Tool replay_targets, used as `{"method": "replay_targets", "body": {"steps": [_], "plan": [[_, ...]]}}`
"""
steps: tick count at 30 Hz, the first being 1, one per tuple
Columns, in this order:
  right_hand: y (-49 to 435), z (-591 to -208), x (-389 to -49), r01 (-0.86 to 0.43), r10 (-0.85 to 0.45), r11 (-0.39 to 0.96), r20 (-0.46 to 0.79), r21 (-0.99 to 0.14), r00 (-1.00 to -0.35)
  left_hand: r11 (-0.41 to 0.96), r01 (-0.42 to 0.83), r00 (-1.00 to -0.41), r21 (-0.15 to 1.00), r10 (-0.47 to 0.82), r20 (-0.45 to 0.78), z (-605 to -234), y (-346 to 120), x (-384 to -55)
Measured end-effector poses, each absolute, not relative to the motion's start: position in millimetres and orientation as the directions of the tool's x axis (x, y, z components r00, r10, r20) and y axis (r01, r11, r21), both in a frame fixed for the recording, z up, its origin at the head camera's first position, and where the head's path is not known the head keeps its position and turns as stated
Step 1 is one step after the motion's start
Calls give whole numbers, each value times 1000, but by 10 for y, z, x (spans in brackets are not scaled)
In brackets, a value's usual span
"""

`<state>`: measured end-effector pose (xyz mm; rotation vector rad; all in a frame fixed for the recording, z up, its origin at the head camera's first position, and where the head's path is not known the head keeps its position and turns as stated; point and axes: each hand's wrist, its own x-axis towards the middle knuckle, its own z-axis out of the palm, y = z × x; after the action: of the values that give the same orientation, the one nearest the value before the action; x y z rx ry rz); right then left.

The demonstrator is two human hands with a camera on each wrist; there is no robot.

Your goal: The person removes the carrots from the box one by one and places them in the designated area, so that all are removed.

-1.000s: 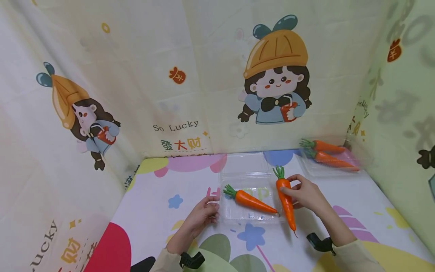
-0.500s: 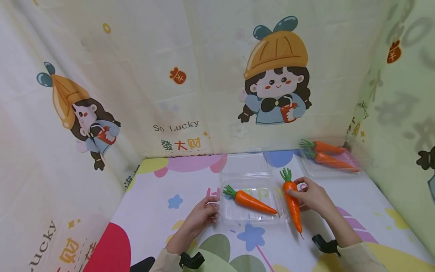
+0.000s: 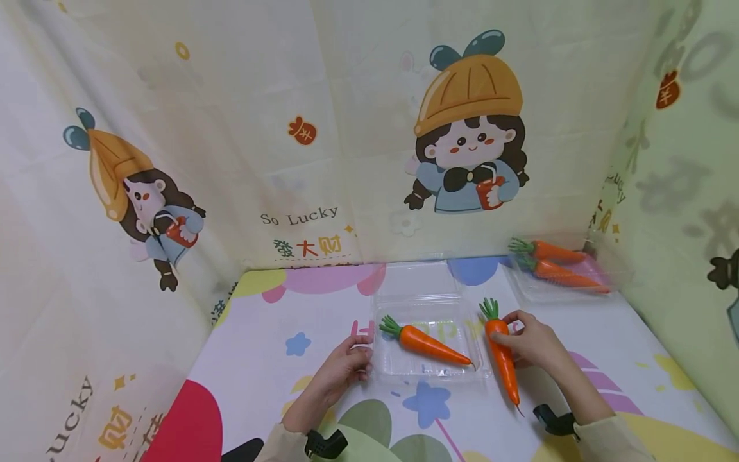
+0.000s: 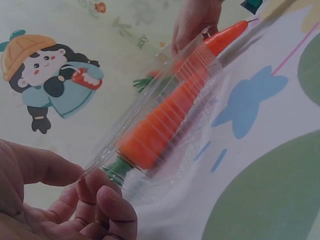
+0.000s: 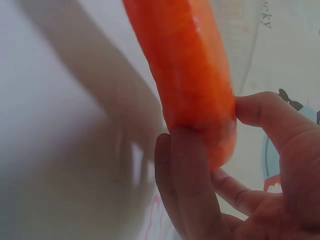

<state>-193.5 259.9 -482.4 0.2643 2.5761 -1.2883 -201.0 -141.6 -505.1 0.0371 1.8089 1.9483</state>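
A clear plastic clamshell box lies with its lid folded back, and inside it one orange carrot with a green top sits slantwise. At the box's left side my left hand pinches the rim; in the left wrist view its fingertips meet at the corner near the carrot's green stub. My right hand grips a second carrot by its thick end, just right of the box, green top pointing away and tip toward me. In the right wrist view thumb and fingers wrap this carrot's orange body.
Another clear plastic box at the back right holds two carrots. A printed cloth wall rises behind the table, with further cloth at both sides. The table cover bears colourful shapes.
My right hand has carried its carrot rightward and a little toward me, from over the box's right edge to beside it. The left hand and the box stay where they were.
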Motion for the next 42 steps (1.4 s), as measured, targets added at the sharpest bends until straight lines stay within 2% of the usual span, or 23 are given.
{"method": "replay_targets", "body": {"steps": [15,22,42], "plan": [[2596,-4929,-1927,240,61,662,-268,-710,-961,0,-308,-882,951,376,-286,-5058,-1424,-2031],[2617,-4900,-1939,253,66,631,-275,-733,-959,-5,-313,-884,950,368,-289,-5065,-1417,-2053],[2610,-4735,-2003,207,86,712,-209,-671,-974,-17,-319,-882,948,370,-290,-5101,-1421,-2053]]}}
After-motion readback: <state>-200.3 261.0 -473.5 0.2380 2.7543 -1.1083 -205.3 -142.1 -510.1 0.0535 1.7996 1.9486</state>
